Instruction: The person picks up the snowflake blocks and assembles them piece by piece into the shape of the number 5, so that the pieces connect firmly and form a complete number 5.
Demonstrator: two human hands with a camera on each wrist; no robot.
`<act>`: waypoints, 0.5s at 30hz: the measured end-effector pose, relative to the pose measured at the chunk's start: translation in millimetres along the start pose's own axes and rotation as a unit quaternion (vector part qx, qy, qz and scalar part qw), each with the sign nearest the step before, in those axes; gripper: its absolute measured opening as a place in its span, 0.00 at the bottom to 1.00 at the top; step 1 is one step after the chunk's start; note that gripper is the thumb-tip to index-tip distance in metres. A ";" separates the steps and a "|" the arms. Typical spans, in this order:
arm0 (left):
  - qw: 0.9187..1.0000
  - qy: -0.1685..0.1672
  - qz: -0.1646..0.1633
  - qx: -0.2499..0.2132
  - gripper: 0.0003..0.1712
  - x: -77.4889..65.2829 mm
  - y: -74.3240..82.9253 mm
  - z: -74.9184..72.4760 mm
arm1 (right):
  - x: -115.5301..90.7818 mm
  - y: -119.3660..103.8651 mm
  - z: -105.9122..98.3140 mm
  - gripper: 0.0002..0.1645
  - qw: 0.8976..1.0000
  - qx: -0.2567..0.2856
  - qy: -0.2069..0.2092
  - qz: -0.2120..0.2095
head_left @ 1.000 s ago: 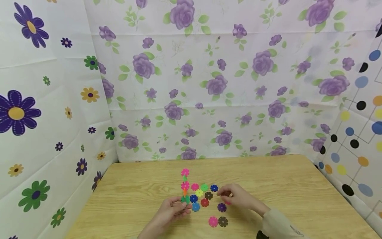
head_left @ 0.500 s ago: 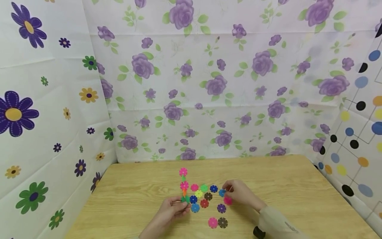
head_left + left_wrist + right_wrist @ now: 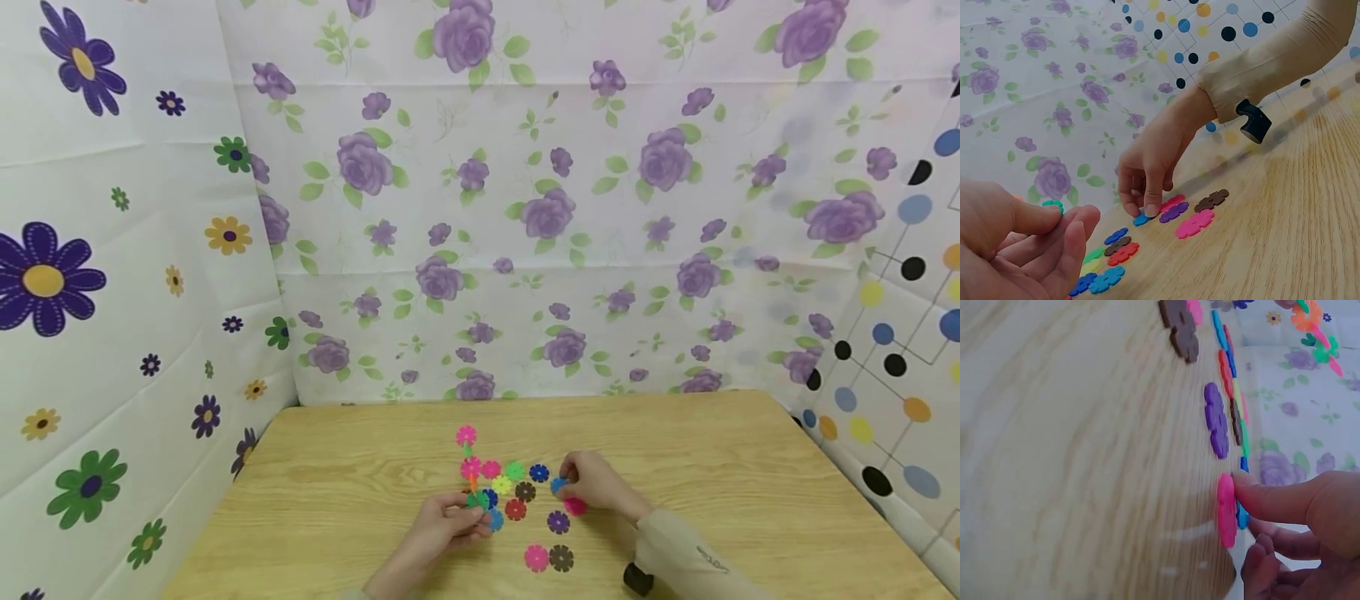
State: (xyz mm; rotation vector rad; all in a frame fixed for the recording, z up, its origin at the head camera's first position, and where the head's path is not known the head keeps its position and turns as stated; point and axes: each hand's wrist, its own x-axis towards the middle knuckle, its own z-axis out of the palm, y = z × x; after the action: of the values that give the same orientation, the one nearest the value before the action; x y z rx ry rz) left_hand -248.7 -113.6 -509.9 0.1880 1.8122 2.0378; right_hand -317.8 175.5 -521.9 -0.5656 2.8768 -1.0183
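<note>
While a white cloth printed with purple roses (image 3: 487,225) hangs behind your work, the pale wood-grain table (image 3: 690,433) spreads before you. Below the beige sleeve (image 3: 667,550) on your right arm shows a small black object (image 3: 638,578). Your right hand (image 3: 597,485) is low over the right part of the scattered pieces, its thumb and fingertips pinching a sky-blue notched plastic disc (image 3: 558,485); whether that disc touches the wood, you cannot tell. Your left hand (image 3: 446,529) is at the left of the pieces, with thumb and fingers pinching the dark green disc (image 3: 477,501) at the near end of a chain of interlocked plastic discs (image 3: 471,467), in pink, light green and orange, that points away from you. Single notched discs lie between your hands: a red one (image 3: 515,509), a dark brown one (image 3: 525,492), a yellow one (image 3: 501,484), a light green one (image 3: 514,471) and a dark blue one (image 3: 539,473). A hot-pink disc (image 3: 575,506) is just beneath your right hand, with a purple disc (image 3: 558,522) near it. Closest to you, a rose-pink disc (image 3: 536,558) sits just beside a grey-brown one (image 3: 561,558).
</note>
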 end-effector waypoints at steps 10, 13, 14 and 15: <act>1.000 -0.006 0.009 0.030 0.21 3.4 0.5 9.4 | -3.8 -9.4 6.7 0.13 0.999 0.035 0.028 -0.018; 1.000 -0.004 0.008 0.030 0.22 4.4 0.0 10.2 | -6.2 -16.0 6.4 0.11 0.998 0.053 0.042 -0.017; 1.000 -0.003 0.006 0.030 0.22 4.7 -0.1 10.4 | -7.2 -18.0 6.3 0.10 0.997 0.057 0.044 -0.021; 1.000 -0.002 0.004 0.029 0.22 4.9 -0.3 10.6 | -8.4 -20.4 6.0 0.09 0.997 0.066 0.045 -0.025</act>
State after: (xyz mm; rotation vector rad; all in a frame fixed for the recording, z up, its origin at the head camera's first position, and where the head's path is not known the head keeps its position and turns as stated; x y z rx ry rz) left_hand -249.3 -101.9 -509.5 0.2159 1.8729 1.9907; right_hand -302.4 160.2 -514.8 -0.6006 2.8562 -1.2599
